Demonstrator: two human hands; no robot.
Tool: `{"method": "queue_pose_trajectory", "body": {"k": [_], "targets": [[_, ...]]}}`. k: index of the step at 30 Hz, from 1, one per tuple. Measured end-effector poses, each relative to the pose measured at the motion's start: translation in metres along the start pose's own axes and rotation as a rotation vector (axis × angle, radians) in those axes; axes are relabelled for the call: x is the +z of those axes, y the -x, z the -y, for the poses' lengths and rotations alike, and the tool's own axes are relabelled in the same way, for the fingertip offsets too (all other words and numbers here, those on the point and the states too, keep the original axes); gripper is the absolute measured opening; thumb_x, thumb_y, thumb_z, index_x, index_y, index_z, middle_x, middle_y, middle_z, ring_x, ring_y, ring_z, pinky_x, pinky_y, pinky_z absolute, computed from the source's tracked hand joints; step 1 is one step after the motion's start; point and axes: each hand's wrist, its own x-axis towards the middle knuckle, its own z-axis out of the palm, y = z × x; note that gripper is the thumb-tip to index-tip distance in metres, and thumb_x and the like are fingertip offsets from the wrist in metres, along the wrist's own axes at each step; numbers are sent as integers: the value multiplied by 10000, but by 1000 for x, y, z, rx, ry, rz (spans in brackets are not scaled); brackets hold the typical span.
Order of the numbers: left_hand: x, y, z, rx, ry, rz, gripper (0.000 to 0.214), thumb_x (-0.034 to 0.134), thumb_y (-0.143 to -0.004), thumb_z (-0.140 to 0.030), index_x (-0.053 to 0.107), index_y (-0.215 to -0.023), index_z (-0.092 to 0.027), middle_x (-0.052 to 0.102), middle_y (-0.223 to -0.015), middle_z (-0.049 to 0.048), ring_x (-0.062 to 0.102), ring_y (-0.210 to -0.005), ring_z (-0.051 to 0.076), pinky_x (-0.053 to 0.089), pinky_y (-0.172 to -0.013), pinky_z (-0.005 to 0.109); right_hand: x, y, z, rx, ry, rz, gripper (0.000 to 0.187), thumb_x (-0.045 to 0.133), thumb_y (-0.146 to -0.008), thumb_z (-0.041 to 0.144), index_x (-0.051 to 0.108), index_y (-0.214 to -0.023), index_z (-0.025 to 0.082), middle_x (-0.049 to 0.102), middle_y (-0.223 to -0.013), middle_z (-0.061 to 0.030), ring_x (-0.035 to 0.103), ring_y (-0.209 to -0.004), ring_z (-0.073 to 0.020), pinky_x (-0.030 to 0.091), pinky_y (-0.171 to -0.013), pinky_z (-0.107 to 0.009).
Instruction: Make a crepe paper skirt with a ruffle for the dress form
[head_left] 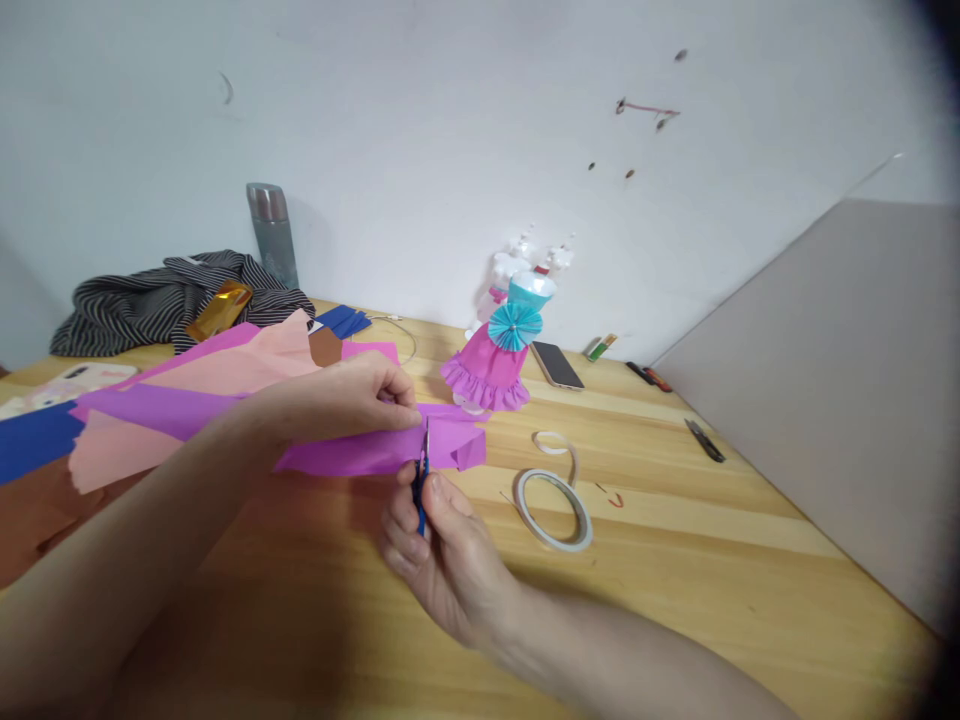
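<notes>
Left hand [379,392]: fingertips drawn together at the upper edge of the magenta paper [360,455], apparently pinching it; the exact grip is partly hidden. Right hand [454,550]: closed around blue-handled scissors [421,490], blades upright across the paper; whether these are parted, cannot tell. Magenta paper: flat on the wooden table [675,560], under the left hand, its right end folded over. Chief risk: a nicked left fingertip, the blade tips lying just beside it. Second: a crooked or torn edge, should the thin sheet slacken or crease between the blades. Third: a double cut, should the folded end slide under them. Fourth: a toppled doll-like figure in a ruffled pink skirt [491,375], standing at the paper's far edge, should the sheet be tugged. Minor: the white tape roll [574,546], right of the scissors, its loose strip liable to stick to a passing sleeve or scrap.
</notes>
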Motion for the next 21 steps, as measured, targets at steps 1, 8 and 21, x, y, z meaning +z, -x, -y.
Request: {"method": "queue_pose_trajectory", "body": {"k": [1,8,21], "targets": [[0,0,-1,-6,3,-5,167,523,-730,-300,597,-652,-172,523,-610,-35,447,-563,94,321,-499,201,0,0,0,1,-2,3,251,704,-797,385,572,-885,191,489,-609,67,330,-468,-39,204,-481,-202],[-5,0,5,-38,20,-41,155,540,-729,-299,608,-673,-172,502,-607,-37,420,-538,84,291,-466,193,-2,12,-4,5,64,101,273,640,-806,443,593,-907,194,467,-600,55,311,-462,-55,215,-493,-227],[-8,3,4,-19,-43,-13,191,526,-748,-329,630,-710,-173,493,-625,-34,416,-566,88,281,-500,208,-30,-34,66,-796,1477,-175,276,581,-730,129,655,-980,217,475,-588,50,400,-525,-109,329,-534,-246]]}}
